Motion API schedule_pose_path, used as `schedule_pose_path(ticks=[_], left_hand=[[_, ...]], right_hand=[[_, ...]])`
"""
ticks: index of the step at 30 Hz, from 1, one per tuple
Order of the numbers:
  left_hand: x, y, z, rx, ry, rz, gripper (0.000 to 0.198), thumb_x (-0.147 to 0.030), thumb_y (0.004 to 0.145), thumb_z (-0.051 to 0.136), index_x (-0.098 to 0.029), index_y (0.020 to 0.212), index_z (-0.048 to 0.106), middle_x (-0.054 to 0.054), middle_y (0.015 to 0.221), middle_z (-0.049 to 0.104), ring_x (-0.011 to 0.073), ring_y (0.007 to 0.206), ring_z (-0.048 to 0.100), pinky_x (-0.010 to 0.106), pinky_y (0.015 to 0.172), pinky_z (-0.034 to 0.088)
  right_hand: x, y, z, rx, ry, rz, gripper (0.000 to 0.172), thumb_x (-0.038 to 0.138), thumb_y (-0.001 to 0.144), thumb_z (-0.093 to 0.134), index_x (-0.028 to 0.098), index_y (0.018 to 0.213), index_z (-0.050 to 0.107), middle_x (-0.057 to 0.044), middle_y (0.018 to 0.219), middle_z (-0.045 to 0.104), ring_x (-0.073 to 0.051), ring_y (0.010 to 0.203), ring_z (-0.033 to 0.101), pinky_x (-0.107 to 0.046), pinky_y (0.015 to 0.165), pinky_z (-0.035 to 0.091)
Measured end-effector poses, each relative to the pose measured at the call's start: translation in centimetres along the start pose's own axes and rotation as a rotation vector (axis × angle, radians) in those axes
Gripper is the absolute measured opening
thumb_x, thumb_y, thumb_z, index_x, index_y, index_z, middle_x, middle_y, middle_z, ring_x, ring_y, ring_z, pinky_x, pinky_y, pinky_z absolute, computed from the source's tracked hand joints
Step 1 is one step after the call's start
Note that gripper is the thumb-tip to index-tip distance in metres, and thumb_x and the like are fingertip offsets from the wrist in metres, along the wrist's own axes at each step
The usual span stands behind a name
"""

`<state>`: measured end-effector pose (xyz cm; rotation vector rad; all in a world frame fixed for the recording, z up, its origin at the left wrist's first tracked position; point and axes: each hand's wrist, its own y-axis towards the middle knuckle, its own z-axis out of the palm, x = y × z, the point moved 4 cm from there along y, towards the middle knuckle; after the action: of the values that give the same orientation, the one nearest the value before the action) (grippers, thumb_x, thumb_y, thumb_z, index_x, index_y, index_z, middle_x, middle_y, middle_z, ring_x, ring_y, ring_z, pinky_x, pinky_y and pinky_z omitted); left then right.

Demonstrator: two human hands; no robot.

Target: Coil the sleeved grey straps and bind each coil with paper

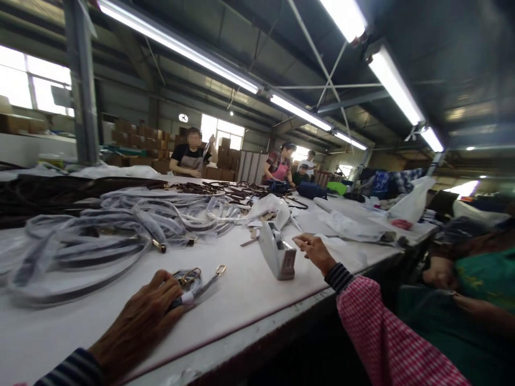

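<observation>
On the white tabletop [245,289], my left hand [148,308] is closed over a folded strap [197,292] in clear plastic, pressing it down. Gold-coloured metal clasps [220,270] stick out past the fingers, and a whitish band wraps the bundle. A grey tape dispenser [277,254] stands to the right of that bundle. Just beside its cutting end is my right hand [317,252], thumb and index finger pinched together. Any strip of tape between these fingertips is too small to make out.
Plastic-wrapped grey straps [96,262] lie coiled at the left, with dark straps [72,193] behind. White plastic sheets [350,225] spread at the right. The table's front edge [249,338] runs below my hands. A person in green [483,279] sits close at the right; several others work farther back.
</observation>
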<state>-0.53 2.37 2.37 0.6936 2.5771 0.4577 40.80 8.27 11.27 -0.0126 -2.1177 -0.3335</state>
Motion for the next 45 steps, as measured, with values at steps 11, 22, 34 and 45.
schedule_pose_path(ticks=[11, 22, 34, 45], left_hand=[[-5.4, 3.3, 2.2, -0.068, -0.091, 0.01, 0.027, -0.044, 0.099, 0.05, -0.024, 0.086, 0.062, 0.006, 0.094, 0.064, 0.0262, 0.101, 0.054, 0.036, 0.084, 0.052], [-5.9, 5.1, 4.9, 0.01, 0.009, -0.054, 0.023, -0.039, 0.097, 0.052, -0.022, 0.088, 0.063, 0.009, 0.099, 0.062, 0.0292, 0.102, 0.055, 0.04, 0.082, 0.049], [-5.6, 5.3, 4.8, 0.027, -0.053, -0.12, 0.026, -0.046, 0.095, 0.052, -0.023, 0.085, 0.061, 0.008, 0.097, 0.061, 0.0285, 0.099, 0.055, 0.039, 0.081, 0.048], [-4.4, 5.4, 3.2, -0.143, -0.317, -0.313, 0.028, -0.048, 0.09, 0.058, -0.021, 0.084, 0.064, 0.004, 0.089, 0.054, 0.0251, 0.087, 0.054, 0.037, 0.08, 0.044]], right_hand=[[-2.4, 1.3, 0.7, 0.061, 0.238, 0.266, 0.014, 0.029, 0.062, 0.073, 0.016, 0.067, 0.071, 0.002, 0.059, 0.048, -0.012, 0.062, 0.044, -0.022, 0.052, 0.036], [-3.6, -0.8, 3.1, -0.252, 0.602, 0.148, 0.031, 0.041, 0.057, 0.079, 0.017, 0.071, 0.066, 0.002, 0.068, 0.05, -0.012, 0.065, 0.045, -0.019, 0.05, 0.036], [-5.7, -4.2, 4.4, -0.174, 0.694, 0.221, 0.041, 0.048, 0.059, 0.088, 0.017, 0.072, 0.065, 0.0, 0.066, 0.058, -0.012, 0.061, 0.055, -0.019, 0.048, 0.045], [-7.4, -6.3, 5.0, -0.14, 0.502, 0.067, 0.048, 0.057, 0.063, 0.083, 0.017, 0.064, 0.056, 0.007, 0.053, 0.042, -0.006, 0.042, 0.034, -0.018, 0.036, 0.025]])
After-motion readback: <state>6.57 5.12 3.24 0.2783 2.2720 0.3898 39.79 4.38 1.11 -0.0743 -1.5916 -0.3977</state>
